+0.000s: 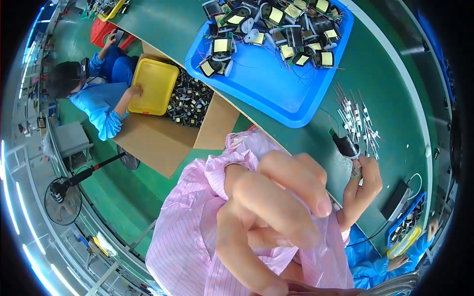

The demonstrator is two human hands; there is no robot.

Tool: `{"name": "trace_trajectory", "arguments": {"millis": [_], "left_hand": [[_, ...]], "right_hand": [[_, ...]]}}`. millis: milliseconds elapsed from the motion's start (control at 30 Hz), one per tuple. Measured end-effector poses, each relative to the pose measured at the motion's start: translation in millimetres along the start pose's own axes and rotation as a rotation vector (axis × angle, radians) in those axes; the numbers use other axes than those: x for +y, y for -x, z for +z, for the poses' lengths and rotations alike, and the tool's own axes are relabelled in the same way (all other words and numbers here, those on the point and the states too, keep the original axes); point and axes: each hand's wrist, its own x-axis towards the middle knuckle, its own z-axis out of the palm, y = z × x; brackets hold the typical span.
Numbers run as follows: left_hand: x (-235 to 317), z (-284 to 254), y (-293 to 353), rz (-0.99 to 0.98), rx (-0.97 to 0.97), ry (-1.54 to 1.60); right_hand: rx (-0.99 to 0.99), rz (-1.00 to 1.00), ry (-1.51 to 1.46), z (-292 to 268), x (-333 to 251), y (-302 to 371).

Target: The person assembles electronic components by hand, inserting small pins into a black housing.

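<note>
Very close to the view, my left hand point(271, 212) is raised with its fingers bent and spread apart, and nothing shows between them. My right hand point(364, 185) is at the table edge, its fingers pinched around a small black electronic part point(346, 146) with a green circuit board at one end and a pale ring at the other. Beyond that part lies a bunch of thin wires with white connectors point(356, 118). Ahead, a blue tray point(266, 96) holds a heap of similar black parts with yellow pads, pale rings and loose wires.
At left, another person in blue point(101, 108) touches a yellow tray point(154, 89) over a cardboard box point(158, 133) full of small black parts. A fan point(64, 197) stands on the floor. To the right are a black box with a cable point(396, 201) and another blue tray point(419, 200).
</note>
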Motion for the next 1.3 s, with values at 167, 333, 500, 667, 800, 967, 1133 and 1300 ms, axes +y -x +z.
{"name": "trace_trajectory", "arguments": {"millis": [167,333,500,667,800,967,1133,1300], "left_hand": [[11,-8,8,0.025,-0.074,-0.040],[4,-7,9,0.031,-0.048,-0.117],[7,-4,11,0.051,-0.010,-0.115],[2,-4,11,0.059,-0.042,-0.194],[-2,-1,10,0.068,-0.025,-0.209],[0,-6,16,0.178,-0.015,-0.172],[-34,-3,15,0.231,0.002,-0.363],[-51,-16,8,-0.113,-0.363,-0.692]], "right_hand": [[-0.033,0.007,0.011,-4,-1,3],[-0.036,0.012,0.017,-1,-2,3],[-0.042,0.013,0.024,0,-5,3],[-0.067,0.032,0.043,-1,-6,3],[-0.059,0.023,0.015,1,-6,4],[-0.072,0.007,0.020,0,-5,3],[-0.065,0.000,0.015,-4,-7,6],[-0.047,-0.055,-0.090,-6,-7,5]]}}
